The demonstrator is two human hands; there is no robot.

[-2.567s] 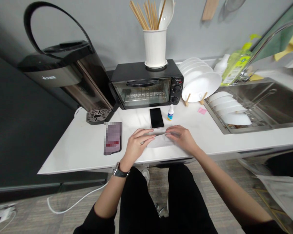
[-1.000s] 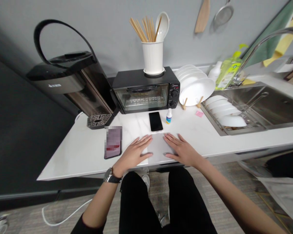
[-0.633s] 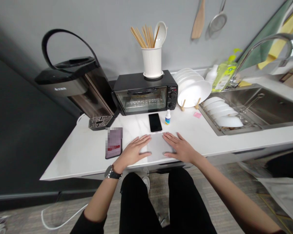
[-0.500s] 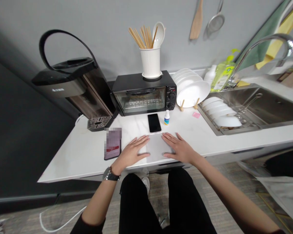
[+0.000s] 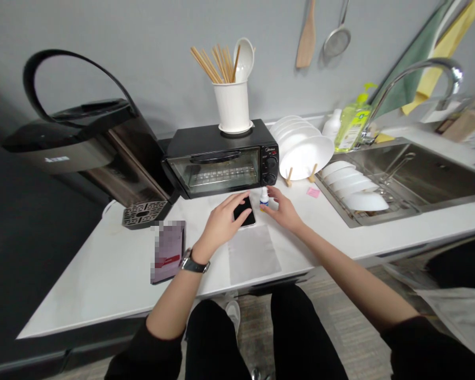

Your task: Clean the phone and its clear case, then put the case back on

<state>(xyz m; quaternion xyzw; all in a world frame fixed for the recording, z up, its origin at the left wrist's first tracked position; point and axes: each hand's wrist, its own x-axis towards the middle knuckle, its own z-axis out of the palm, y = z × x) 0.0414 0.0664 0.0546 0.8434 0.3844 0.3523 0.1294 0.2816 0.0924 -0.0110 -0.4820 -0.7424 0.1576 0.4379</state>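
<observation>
My left hand [image 5: 221,219] is over a black-screened phone [image 5: 247,211] on the white counter, thumb and fingers apart and partly covering it. I cannot tell whether it touches the phone. My right hand [image 5: 284,210] curves around the right side of a small white spray bottle [image 5: 264,196] with a blue and yellow label. Its thumb is in front of the bottle's base and its fingers are behind, with a gap between them; the bottle stands upright. A flat, thin grey cloth [image 5: 254,256] lies between my forearms, nearer the counter's front edge.
A tablet-like device [image 5: 169,253] lies left of my left wrist. Behind stand a drink dispenser [image 5: 114,158], a toaster oven [image 5: 221,163] bearing a utensil holder [image 5: 233,105], and racked plates [image 5: 306,155]. A pink packet [image 5: 313,192] lies near the sink [image 5: 419,184].
Both hands have lifted off the grey cloth and moved forward, the left over the phone, the right to the spray bottle. The whole cloth now shows. The view has shifted slightly.
</observation>
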